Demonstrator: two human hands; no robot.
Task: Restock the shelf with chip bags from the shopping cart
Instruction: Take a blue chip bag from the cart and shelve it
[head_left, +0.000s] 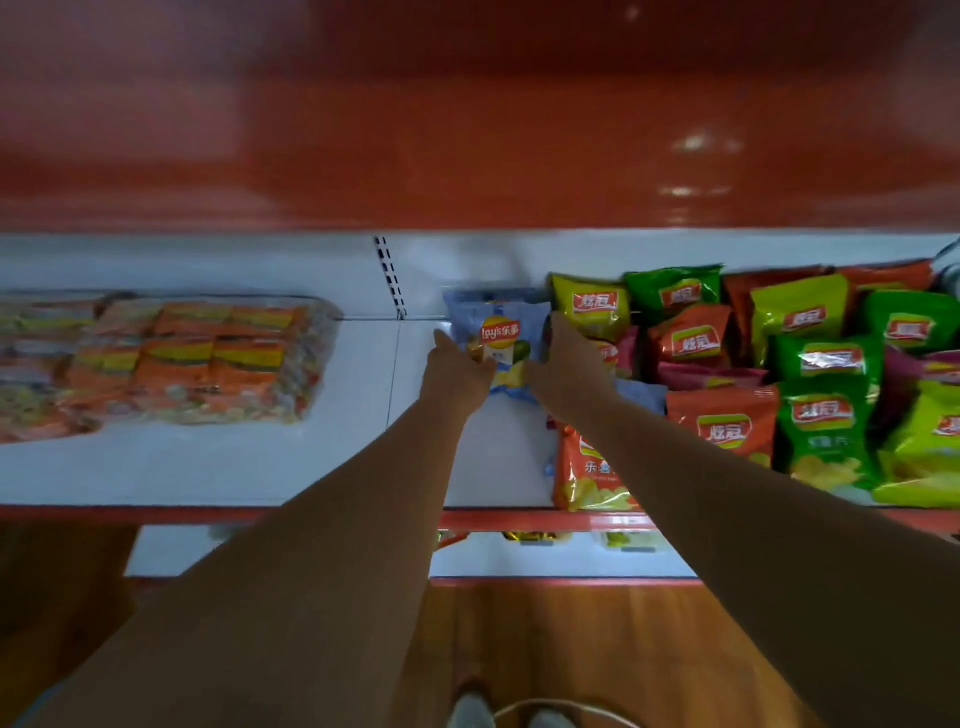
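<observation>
The left hand and the right hand reach in together at the centre of the frame and bracket a pale blue Lay's chip bag, one on each side edge. The left hand's fingers curl onto the bag's lower left edge; the right hand lies against its right edge, thumb side up, though how far its fingers wrap behind the bag cannot be told. Holding both edges probably keeps the puffy bag upright and square while it is pressed back toward the white rear panel, label facing out.

The bag stands on the white shelf, at the left end of the chip stock, just beside a yellow-green chip bag to its right. It appears to be starting or extending a column where the display ends.

Further right, green, orange and yellow-green bags crowd the right side of the frame in loose overlapping rows, and an orange chip bag lies at the shelf's front lip under the right forearm. That bag, along with the leaning neighbours, may hinder the right arm when it draws back. At the left of the frame, well apart, lie clear-wrapped packs of orange snacks. A red shelf overhangs along the top. The shopping cart is not clearly in view
</observation>
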